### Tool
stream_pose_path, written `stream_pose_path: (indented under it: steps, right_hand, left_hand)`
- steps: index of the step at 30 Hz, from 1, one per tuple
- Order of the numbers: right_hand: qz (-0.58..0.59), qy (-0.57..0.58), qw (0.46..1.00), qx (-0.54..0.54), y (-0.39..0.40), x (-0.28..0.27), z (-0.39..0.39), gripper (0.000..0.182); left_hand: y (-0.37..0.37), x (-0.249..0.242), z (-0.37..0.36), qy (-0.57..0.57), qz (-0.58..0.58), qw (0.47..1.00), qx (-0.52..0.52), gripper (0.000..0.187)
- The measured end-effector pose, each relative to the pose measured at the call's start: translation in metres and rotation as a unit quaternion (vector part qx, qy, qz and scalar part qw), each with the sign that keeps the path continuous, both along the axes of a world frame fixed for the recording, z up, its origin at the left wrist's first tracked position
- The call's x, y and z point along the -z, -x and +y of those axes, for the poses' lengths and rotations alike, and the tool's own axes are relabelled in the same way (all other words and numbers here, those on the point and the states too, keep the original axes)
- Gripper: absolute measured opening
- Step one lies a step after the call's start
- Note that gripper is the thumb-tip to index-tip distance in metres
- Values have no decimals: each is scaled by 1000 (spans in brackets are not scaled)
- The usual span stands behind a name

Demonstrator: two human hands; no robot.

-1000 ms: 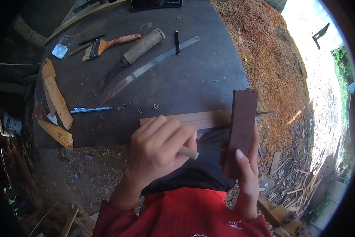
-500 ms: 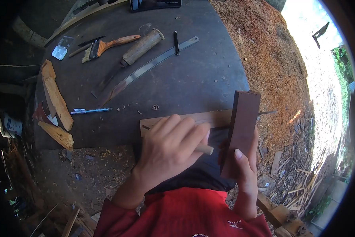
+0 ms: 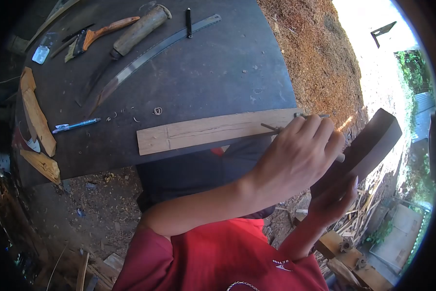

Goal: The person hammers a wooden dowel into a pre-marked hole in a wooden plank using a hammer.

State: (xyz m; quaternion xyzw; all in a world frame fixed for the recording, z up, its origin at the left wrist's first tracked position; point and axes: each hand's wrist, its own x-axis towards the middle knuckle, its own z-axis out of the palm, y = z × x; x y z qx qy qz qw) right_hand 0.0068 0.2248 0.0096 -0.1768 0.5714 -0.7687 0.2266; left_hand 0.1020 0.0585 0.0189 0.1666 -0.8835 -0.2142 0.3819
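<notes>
My left hand point(image 3: 298, 157) is closed around a slim tool with a round wooden handle point(image 3: 340, 157). Its thin dark tip point(image 3: 268, 127) points left over the right part of a pale wooden board point(image 3: 198, 132). The board lies along the table's near edge, with a long crack and a short cross line near its left end. Off the table's right side, my right hand point(image 3: 332, 201) grips a dark reddish-brown rectangular block point(image 3: 368, 145), tilted up to the right. The left hand overlaps the block's left side in this view.
On the dark table point(image 3: 218, 72) lie a hacksaw blade point(image 3: 155, 51), a wooden-handled tool point(image 3: 140, 31), a paintbrush point(image 3: 101, 35), a black marker-like stick point(image 3: 189, 23), a blue pen point(image 3: 77, 125) and wood offcuts point(image 3: 39, 116). Sawdust point(image 3: 320, 63) covers the ground beyond.
My left hand has moved right with the tool, uncovering the board's left end. My right hand has swung the block to the right and tilted it. The view has shifted.
</notes>
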Motion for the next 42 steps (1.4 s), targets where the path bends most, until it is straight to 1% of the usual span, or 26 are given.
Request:
stream_pose_path:
  steps: [2,5,8,10,12,14,17,20,25,29,32,35,36,39,42]
  right_hand:
    - [-23,-11,1000,-18,2,-15,-8,64]
    - [-17,-35,999,-21,10,-9,1,64]
    - [-39,-38,998,28,9,-8,-3,64]
    - [14,-81,996,35,11,-4,0,65]
    - [38,-101,994,35,13,-2,2,65]
    - [32,-97,994,26,14,-2,0,65]
    - [22,-90,995,20,16,-3,-2,65]
    - [6,-78,997,19,17,-5,-4,65]
    - [-28,-51,998,3,17,-9,-10,65]
    - [34,-87,995,-21,19,-14,-11,65]
    - [39,-58,996,-56,28,-17,-7,63]
    - [20,-48,998,-40,46,-25,-1,63]
    - [65,-40,992,-103,57,-30,-2,62]
    - [71,-22,996,-47,66,-41,-3,60]
    - [90,-1,994,-66,66,-47,-9,58]
  left_hand:
    - [12,4,0,-1,6,1000,-14,18]
    - [22,7,1,-27,0,999,-24,20]
    - [31,7,0,-19,-25,999,-42,22]
    - [34,6,-3,-36,-18,998,-44,24]
    - [38,7,-4,-53,-7,997,-49,25]
    - [43,9,-6,-68,9,996,-59,26]
    - [44,7,-8,-86,1,995,-56,27]
    - [49,7,-8,-89,1,993,-77,28]
    - [56,8,-8,-101,12,991,-85,27]
    - [58,9,-12,-115,5,990,-83,27]
    - [61,11,-15,-105,15,989,-107,28]
    - [64,11,-17,-110,26,985,-128,28]
    - [64,10,-17,-113,28,985,-127,27]
    - [63,7,-17,-122,34,984,-124,24]
    - [63,7,-17,-120,31,985,-123,22]
